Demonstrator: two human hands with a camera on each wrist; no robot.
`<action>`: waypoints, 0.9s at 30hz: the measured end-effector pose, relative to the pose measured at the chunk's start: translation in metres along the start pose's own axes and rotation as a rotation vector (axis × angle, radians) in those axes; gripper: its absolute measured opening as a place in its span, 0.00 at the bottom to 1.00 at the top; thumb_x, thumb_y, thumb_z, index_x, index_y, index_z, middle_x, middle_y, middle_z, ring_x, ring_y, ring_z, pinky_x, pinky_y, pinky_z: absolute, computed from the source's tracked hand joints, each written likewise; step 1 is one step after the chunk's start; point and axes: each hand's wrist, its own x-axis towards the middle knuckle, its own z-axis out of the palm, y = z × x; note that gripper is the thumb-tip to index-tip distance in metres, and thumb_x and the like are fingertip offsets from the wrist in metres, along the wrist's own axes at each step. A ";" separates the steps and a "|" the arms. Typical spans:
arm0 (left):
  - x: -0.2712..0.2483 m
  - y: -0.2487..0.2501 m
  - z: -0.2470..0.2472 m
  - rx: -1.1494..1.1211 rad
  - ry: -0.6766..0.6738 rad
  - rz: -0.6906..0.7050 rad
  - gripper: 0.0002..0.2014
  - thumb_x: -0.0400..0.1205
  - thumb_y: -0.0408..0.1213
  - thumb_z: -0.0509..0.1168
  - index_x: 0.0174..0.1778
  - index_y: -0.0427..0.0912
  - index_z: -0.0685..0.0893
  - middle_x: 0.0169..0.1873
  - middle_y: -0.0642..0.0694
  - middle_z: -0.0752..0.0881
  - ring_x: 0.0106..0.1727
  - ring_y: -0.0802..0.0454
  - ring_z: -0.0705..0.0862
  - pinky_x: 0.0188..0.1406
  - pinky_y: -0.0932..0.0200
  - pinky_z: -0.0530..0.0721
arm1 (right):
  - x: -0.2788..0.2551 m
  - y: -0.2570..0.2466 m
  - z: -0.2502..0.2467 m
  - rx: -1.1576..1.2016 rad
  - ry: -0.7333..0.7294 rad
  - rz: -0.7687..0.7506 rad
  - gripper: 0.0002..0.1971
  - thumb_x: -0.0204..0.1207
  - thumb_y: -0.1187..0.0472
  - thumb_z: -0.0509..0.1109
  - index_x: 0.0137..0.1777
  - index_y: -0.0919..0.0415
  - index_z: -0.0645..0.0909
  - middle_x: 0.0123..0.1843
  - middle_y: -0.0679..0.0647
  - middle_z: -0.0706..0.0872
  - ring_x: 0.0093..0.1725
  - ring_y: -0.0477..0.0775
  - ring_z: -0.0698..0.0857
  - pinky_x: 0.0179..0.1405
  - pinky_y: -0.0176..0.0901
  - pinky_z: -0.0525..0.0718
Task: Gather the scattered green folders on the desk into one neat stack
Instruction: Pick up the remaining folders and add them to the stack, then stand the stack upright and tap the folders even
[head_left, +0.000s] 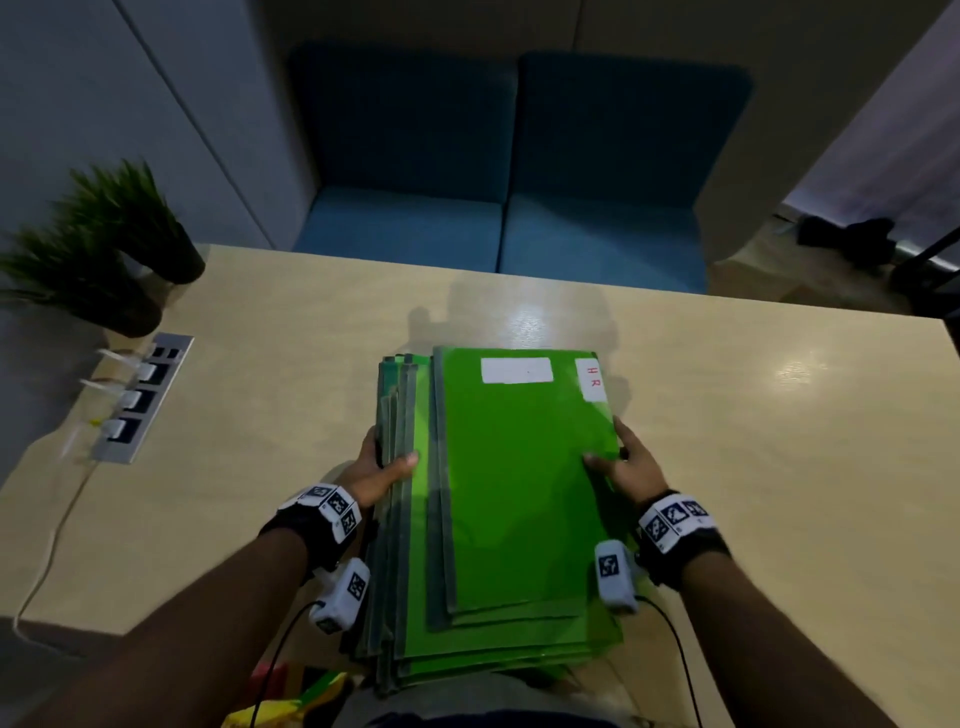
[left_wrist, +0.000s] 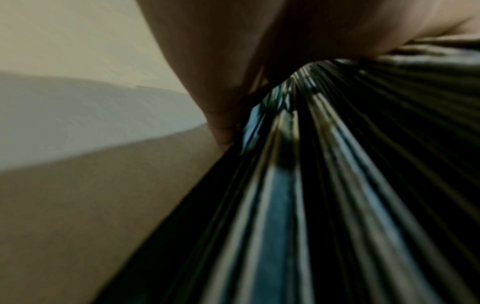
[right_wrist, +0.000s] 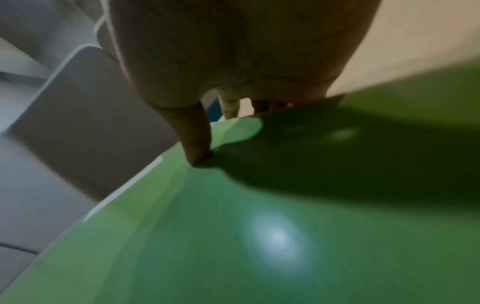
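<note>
1. Beige desk (head_left: 727, 441) under dim light, blue sofa (head_left: 498, 218) behind it, potted plants (head_left: 98, 249) and a socket strip (head_left: 140, 400) at my left.
2. Green folders (head_left: 514, 493) are all in one pile at the desk's near middle, held between my hands; near end hangs past the desk edge toward me.
3. Left hand (head_left: 382, 467) grips the pile's left side, thumb on top, fingers wrapped down the spines. Right hand (head_left: 626, 462) grips the right edge, thumb pressed on the top cover.
4. Pile is not neat yet: top folders sit shifted right, lower ones stick out left and toward me.
5. Risk: covers look glossy, so squeezing from the sides could make the upper folders slide out or fan further.
6. Risk: the overhanging end could tip the pile off the desk if I loosen my grip.
7. Risk: my wrist cables hang close to the pile's near corners and could snag.
8. Hidden: fingers under the pile, folder count, whether the far end rests on the desk.
9. Wrist views are blurred; left wrist view shows only dark layered edges, right wrist view only cover and thumb.
10. Colourful item (head_left: 291, 696) at the bottom edge is cut off, can't identify.
</note>
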 end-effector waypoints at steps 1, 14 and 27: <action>-0.002 0.002 0.000 0.011 -0.016 -0.003 0.57 0.67 0.72 0.65 0.85 0.47 0.47 0.79 0.41 0.67 0.76 0.39 0.71 0.73 0.48 0.71 | -0.005 0.003 0.003 0.038 -0.019 0.013 0.27 0.80 0.78 0.64 0.71 0.51 0.70 0.51 0.49 0.85 0.37 0.37 0.88 0.28 0.25 0.82; -0.001 0.022 -0.004 -0.290 -0.092 0.069 0.71 0.40 0.56 0.87 0.80 0.48 0.58 0.70 0.42 0.79 0.67 0.41 0.80 0.69 0.37 0.77 | 0.020 0.015 0.028 0.369 0.011 0.275 0.27 0.71 0.61 0.79 0.66 0.61 0.70 0.60 0.64 0.83 0.52 0.60 0.86 0.39 0.46 0.87; -0.049 0.076 -0.002 -0.130 -0.150 0.385 0.65 0.49 0.62 0.83 0.81 0.49 0.58 0.73 0.49 0.76 0.73 0.49 0.76 0.73 0.42 0.74 | 0.017 -0.011 0.006 0.547 -0.212 0.038 0.47 0.57 0.49 0.87 0.76 0.63 0.73 0.62 0.65 0.88 0.57 0.67 0.89 0.47 0.57 0.89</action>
